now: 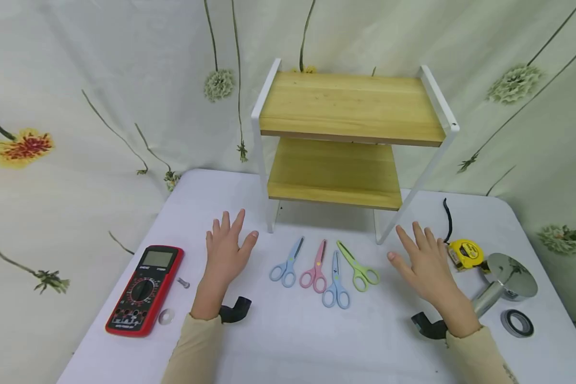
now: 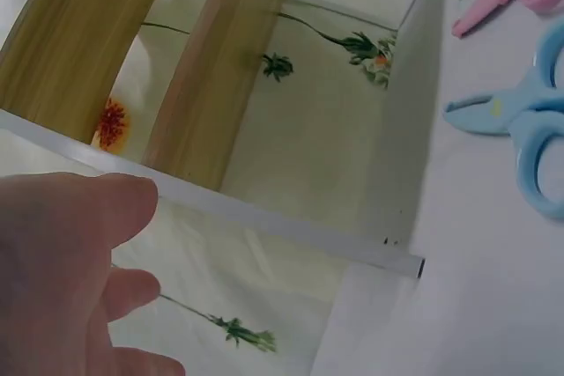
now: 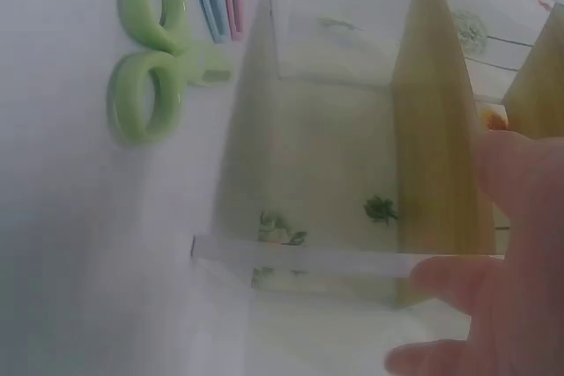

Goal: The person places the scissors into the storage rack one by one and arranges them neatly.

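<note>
Several small scissors lie in a row on the white table (image 1: 288, 341): a light blue pair (image 1: 286, 263), a pink pair (image 1: 315, 268), a blue pair (image 1: 336, 285) and a green pair (image 1: 359, 265). My left hand (image 1: 226, 249) hovers flat to their left, fingers straight, holding nothing. My right hand (image 1: 423, 261) hovers to their right, also spread and empty. Behind them stands a two-tier wooden shelf (image 1: 350, 109) with a white frame. The left wrist view shows the light blue scissors (image 2: 529, 138) and the shelf frame (image 2: 264, 217). The green scissors (image 3: 150, 85) show in the right wrist view.
A red multimeter (image 1: 145, 288) lies at the left, with a small screw (image 1: 183, 282) and a clear disc (image 1: 166, 316) beside it. At the right are a yellow tape measure (image 1: 466, 253), a shiny metal roller tool (image 1: 506, 277) and a tape ring (image 1: 517, 322). A floral cloth hangs behind.
</note>
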`<state>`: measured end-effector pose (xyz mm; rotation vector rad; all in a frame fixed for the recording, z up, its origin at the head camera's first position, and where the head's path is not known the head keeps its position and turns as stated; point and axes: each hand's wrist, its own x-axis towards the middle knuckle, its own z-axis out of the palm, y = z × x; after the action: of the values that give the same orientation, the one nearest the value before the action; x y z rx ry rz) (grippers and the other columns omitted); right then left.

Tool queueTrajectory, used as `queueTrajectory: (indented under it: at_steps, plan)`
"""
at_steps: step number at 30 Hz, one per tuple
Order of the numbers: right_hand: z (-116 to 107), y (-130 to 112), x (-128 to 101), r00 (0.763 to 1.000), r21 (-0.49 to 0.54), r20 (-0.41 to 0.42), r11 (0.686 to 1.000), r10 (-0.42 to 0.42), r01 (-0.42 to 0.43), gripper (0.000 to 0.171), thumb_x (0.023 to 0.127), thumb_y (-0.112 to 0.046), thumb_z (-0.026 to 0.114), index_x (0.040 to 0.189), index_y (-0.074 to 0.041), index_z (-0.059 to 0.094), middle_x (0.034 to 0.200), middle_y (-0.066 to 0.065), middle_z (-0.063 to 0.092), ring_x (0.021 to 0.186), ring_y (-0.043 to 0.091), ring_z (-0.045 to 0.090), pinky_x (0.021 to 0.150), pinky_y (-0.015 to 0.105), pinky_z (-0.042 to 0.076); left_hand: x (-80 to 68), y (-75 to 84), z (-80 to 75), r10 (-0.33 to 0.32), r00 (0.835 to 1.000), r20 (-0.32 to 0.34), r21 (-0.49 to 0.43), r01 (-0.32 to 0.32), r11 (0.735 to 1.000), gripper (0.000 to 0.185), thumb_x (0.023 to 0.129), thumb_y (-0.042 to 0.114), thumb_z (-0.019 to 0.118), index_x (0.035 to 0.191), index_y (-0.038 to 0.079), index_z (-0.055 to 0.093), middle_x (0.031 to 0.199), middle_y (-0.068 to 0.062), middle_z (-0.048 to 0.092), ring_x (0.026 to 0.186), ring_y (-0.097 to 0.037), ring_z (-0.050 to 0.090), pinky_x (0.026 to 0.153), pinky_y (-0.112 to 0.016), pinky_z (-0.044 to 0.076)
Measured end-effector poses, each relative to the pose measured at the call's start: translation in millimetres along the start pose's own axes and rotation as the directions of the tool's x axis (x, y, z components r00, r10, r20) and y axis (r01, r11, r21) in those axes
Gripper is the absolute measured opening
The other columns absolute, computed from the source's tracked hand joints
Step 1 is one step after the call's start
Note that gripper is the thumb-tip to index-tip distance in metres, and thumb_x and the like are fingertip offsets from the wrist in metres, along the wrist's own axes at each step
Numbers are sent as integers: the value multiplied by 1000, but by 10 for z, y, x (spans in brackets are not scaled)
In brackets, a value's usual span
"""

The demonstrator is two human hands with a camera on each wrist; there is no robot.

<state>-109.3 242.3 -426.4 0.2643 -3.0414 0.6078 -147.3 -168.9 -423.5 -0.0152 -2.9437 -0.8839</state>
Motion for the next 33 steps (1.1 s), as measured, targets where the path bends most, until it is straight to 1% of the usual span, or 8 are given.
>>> queueTrajectory:
  at_steps: [4,9,12,17,21,23,27,33]
  plan:
    - [105,-20,-11,998,35,-21,998,-55,55,62,104,-40,53,150,0,46,155,40,34,141,66,29,110,80,21,91,54,70,45,997,-59,-194,-56,979,65,104,35,52,161,10,30,167,-25,23,156,-49,15,122,-70,10]
    - [264,-78,-16,991,106,-30,985,-132,135,51,102,-28,59,145,-1,53,146,39,47,134,62,45,106,73,37,231,122,144,43,993,-113,-412,-86,907,60,106,30,50,161,14,31,166,-13,34,153,-37,32,121,-59,29]
    - [369,-123,-19,988,157,-20,976,-151,152,49,101,-26,61,143,-2,56,144,36,51,132,57,49,105,69,42,303,189,170,13,993,-120,-501,-72,863,57,106,28,49,160,17,33,163,-14,39,149,-38,39,120,-60,31]
    - [546,-178,-30,980,204,-22,959,-196,196,42,96,-19,68,134,-3,64,133,28,62,125,48,58,101,63,48,406,292,231,-11,994,-106,-601,-55,797,52,108,25,45,159,14,36,156,-18,48,145,-37,46,118,-59,34]
    - [688,-193,-10,970,160,-44,956,-240,244,31,89,-12,75,119,-7,74,118,17,70,111,38,63,93,56,52,465,316,295,-31,993,-116,-659,-54,750,48,109,20,43,156,10,41,146,-21,58,139,-38,52,116,-59,38]
    - [748,-201,-2,969,132,-68,961,-237,245,25,86,-9,77,111,-9,77,112,14,70,105,35,63,90,52,51,484,325,321,-41,988,-146,-686,-72,724,45,109,17,43,153,9,45,138,-23,63,133,-39,56,116,-61,36]
    - [824,-220,-6,978,136,-91,971,-186,197,21,81,-2,80,99,-12,80,106,11,68,99,30,59,86,47,50,510,346,366,-53,978,-200,-718,-109,687,38,108,15,45,144,9,57,126,-23,68,121,-38,62,114,-61,37]
    - [846,-237,-7,989,182,-87,974,-119,133,19,79,-3,81,89,-18,76,100,3,66,93,20,56,80,38,48,583,358,412,-51,970,-237,-738,-146,659,33,108,11,45,135,4,62,117,-26,69,113,-35,64,111,-56,41]
